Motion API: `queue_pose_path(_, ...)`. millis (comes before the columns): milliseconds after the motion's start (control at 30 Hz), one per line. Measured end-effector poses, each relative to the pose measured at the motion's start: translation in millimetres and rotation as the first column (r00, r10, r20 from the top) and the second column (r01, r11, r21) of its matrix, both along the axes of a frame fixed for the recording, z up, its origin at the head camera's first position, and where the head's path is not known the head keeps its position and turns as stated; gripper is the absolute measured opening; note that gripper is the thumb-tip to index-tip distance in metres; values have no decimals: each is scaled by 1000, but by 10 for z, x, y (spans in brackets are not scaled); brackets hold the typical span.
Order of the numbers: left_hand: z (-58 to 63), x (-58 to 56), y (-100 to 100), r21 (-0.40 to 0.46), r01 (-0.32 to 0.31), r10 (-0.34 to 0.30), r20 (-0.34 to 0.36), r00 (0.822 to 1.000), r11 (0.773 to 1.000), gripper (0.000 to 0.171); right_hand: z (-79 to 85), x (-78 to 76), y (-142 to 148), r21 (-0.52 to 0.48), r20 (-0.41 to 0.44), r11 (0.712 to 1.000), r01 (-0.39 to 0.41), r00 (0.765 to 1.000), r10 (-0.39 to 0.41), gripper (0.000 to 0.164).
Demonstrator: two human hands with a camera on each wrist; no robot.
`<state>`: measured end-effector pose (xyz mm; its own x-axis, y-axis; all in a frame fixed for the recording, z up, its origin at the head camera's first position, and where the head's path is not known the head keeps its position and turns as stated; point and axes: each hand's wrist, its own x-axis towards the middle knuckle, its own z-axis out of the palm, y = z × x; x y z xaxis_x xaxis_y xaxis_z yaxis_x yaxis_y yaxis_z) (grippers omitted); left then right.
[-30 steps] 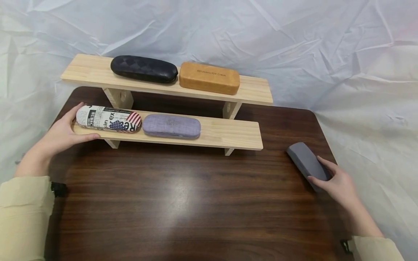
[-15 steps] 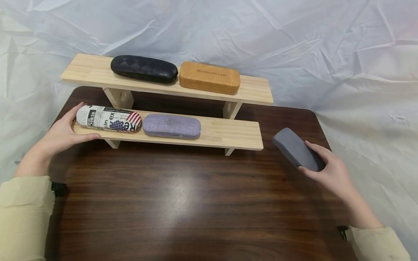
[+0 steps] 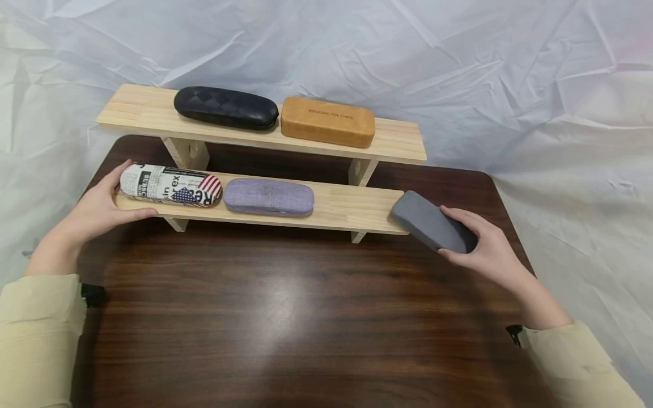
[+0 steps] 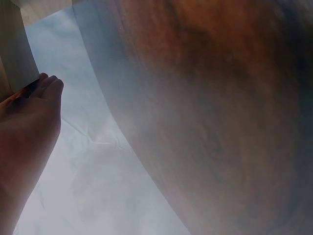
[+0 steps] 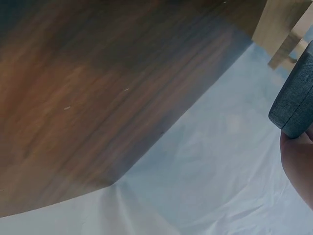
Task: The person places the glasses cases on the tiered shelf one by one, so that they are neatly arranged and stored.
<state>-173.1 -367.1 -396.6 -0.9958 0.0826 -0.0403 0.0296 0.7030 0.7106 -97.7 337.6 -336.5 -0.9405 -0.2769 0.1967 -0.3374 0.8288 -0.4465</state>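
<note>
My left hand grips the left end of the lower wooden shelf, thumb along its front edge, right beside a newsprint-patterned glasses case. In the left wrist view, its fingers reach to the shelf's edge. A grey glasses case is held by its near end in my right hand, between thumb and fingers. It slants, its far end overlapping the shelf's right end in the head view. On the shelf's middle lies a lilac glasses case. The right wrist view shows only part of the grey case.
Behind stands a higher wooden shelf bearing a black checkered glasses case and a tan case with lettering. Both shelves rest on a dark wooden table. Crinkled white sheeting surrounds the table's back and sides.
My right hand has lifted the grey glasses case from the table's right side and carried it leftward and back to the lower shelf's right end. My left hand has stayed in place.
</note>
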Motion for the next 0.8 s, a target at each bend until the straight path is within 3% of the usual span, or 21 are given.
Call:
queue_pose_path(367, -11, -11, -9, 6, 6, -6, -8, 1000, 1000, 117, 3, -341, -298, 25, -11, 986, -164, 986, 164, 84)
queue_pose_path(800, -31, -27, -25, -12, 4, -4, -10, 1000, 1000, 117, 18, -709, -593, -34, 109, 960, -279, 954, 281, 76)
